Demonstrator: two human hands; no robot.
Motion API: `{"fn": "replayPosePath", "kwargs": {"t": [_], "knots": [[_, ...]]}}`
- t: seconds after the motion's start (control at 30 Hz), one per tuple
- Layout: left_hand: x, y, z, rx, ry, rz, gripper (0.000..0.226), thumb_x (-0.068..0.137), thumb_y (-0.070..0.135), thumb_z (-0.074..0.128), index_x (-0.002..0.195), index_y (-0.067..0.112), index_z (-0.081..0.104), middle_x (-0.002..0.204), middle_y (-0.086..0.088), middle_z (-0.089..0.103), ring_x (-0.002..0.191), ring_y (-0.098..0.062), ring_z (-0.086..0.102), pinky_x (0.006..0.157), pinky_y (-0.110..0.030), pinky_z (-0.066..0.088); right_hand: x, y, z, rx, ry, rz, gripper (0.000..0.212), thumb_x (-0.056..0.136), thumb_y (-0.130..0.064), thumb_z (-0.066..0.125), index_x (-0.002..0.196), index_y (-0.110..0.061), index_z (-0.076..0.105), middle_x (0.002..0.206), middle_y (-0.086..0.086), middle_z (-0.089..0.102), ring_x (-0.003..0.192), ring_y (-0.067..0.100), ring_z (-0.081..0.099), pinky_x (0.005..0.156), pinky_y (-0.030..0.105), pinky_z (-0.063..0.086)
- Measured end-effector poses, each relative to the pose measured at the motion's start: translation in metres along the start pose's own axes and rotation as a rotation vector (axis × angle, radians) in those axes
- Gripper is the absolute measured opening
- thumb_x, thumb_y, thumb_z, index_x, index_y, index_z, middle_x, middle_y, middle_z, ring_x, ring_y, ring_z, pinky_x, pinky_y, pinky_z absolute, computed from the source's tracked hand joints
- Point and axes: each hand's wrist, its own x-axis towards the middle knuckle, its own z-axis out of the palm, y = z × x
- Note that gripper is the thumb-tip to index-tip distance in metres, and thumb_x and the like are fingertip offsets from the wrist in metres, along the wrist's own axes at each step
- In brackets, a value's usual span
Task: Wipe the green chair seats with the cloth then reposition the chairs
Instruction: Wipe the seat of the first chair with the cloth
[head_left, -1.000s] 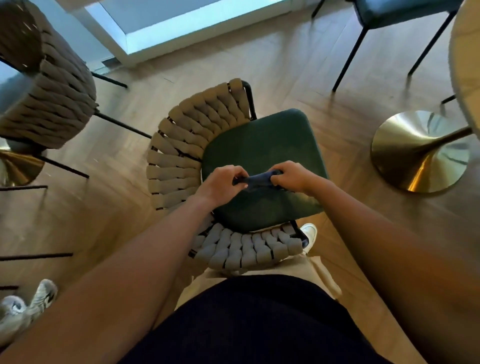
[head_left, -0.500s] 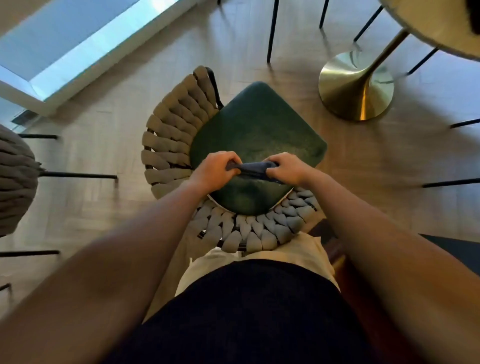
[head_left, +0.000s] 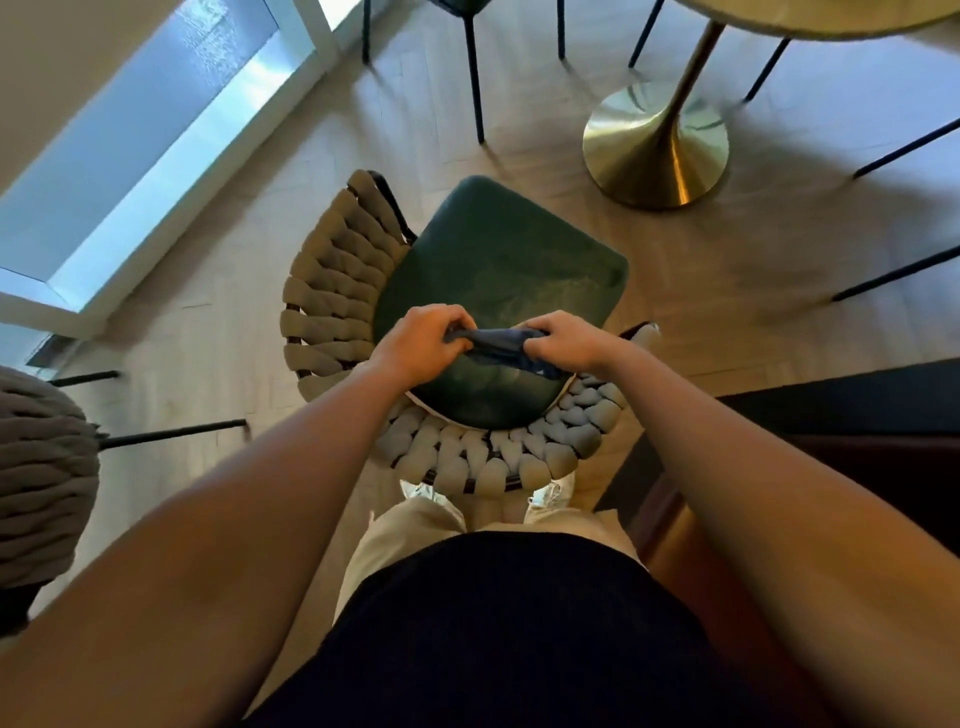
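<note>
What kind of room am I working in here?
Probably a dining area or café: a round table on a brass trumpet-shaped pedestal base, a green velvet seat on a woven-backed chair, wood-plank floor.

You have a dark blue cloth (head_left: 498, 345) over a deep green seat (head_left: 511, 270), a beige woven chair back (head_left: 332, 296), and a gold table base (head_left: 655, 150).

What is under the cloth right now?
The green seat lies under the dark blue cloth, which the left hand and right hand grip bunched between them. Whether the cloth touches the seat is unclear; the patch beneath is hidden.
</note>
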Motion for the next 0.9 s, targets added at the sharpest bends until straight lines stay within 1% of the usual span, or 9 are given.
{"fn": "replayPosePath", "kwargs": {"t": [0.13,0.27,0.33,0.43,0.5,0.57,0.67,0.8,0.9], "knots": [[0.003,-0.024,-0.01,0.006,-0.041,0.041,0.014,0.096,0.018,0.067,0.108,0.024,0.068,0.102,0.005,0.066,0.091,-0.011,0.064,0.089,-0.039,0.059,0.002,-0.017,0.019,0.018,0.069,0.044,0.037,0.099,-0.018,0.049,0.133,-0.026,0.062,0.11,0.009,0.066,0.099,0.026,0.064,0.086,0.038,0.053],[0.003,-0.069,-0.028,0.011,-0.083,0.087,0.016,0.098,0.023,0.064,0.114,0.024,0.066,0.108,0.002,0.066,0.094,-0.012,0.063,0.091,-0.041,0.058,0.022,-0.055,0.048,0.039,0.142,0.064,0.036,0.098,-0.016,0.049,0.129,-0.023,0.065,0.111,0.011,0.067,0.102,0.029,0.063,0.092,0.045,0.053],[-0.003,-0.096,-0.043,0.011,-0.076,0.105,0.019,0.099,0.026,0.063,0.118,0.024,0.064,0.112,0.001,0.065,0.096,-0.012,0.062,0.092,-0.039,0.057,0.034,-0.08,0.07,0.075,0.2,0.09,0.032,0.097,-0.014,0.049,0.122,-0.024,0.066,0.103,0.011,0.068,0.091,0.027,0.065,0.084,0.041,0.055],[-0.017,-0.142,-0.07,0.033,-0.029,0.113,0.028,0.1,0.03,0.062,0.127,0.024,0.061,0.123,-0.002,0.063,0.107,-0.017,0.061,0.097,-0.036,0.054,0.057,-0.123,0.107,0.161,0.293,0.141,0.022,0.096,-0.011,0.048,0.1,-0.021,0.068,0.084,0.007,0.066,0.073,0.02,0.06,0.062,0.029,0.049],[-0.027,-0.178,-0.091,0.049,-0.017,0.093,0.033,0.101,0.033,0.06,0.133,0.024,0.059,0.131,-0.002,0.062,0.115,-0.02,0.061,0.1,-0.037,0.053,0.075,-0.153,0.132,0.215,0.319,0.165,0.022,0.096,-0.011,0.049,0.098,-0.014,0.07,0.083,0.009,0.066,0.069,0.018,0.06,0.057,0.025,0.047],[-0.036,-0.21,-0.115,0.054,-0.028,0.078,0.035,0.102,0.034,0.059,0.136,0.023,0.06,0.134,-0.004,0.062,0.116,-0.021,0.061,0.099,-0.035,0.053,0.091,-0.184,0.153,0.234,0.333,0.161,0.023,0.094,-0.012,0.049,0.1,-0.011,0.071,0.09,0.013,0.068,0.076,0.025,0.063,0.063,0.031,0.05],[-0.042,-0.251,-0.15,0.095,0.001,0.07,0.038,0.102,0.04,0.056,0.137,0.025,0.06,0.136,-0.003,0.062,0.118,-0.022,0.061,0.095,-0.029,0.049,0.113,-0.223,0.173,0.238,0.349,0.132,0.025,0.095,-0.012,0.048,0.105,-0.008,0.071,0.105,0.021,0.068,0.098,0.036,0.064,0.083,0.043,0.052],[-0.055,-0.296,-0.184,0.178,-0.021,0.0,0.042,0.102,0.041,0.057,0.141,0.026,0.055,0.144,-0.003,0.056,0.128,-0.025,0.057,0.105,-0.042,0.05,0.136,-0.267,0.185,0.245,0.341,0.074,0.024,0.099,-0.012,0.046,0.11,-0.013,0.067,0.106,0.015,0.066,0.101,0.032,0.062,0.081,0.036,0.049],[-0.065,-0.327,-0.205,0.216,-0.032,-0.041,0.043,0.101,0.043,0.056,0.141,0.026,0.054,0.145,-0.003,0.055,0.13,-0.025,0.056,0.106,-0.044,0.05,0.156,-0.294,0.187,0.226,0.358,0.056,0.026,0.101,-0.014,0.046,0.117,-0.01,0.066,0.102,0.01,0.065,0.095,0.026,0.062,0.076,0.031,0.049]]}}
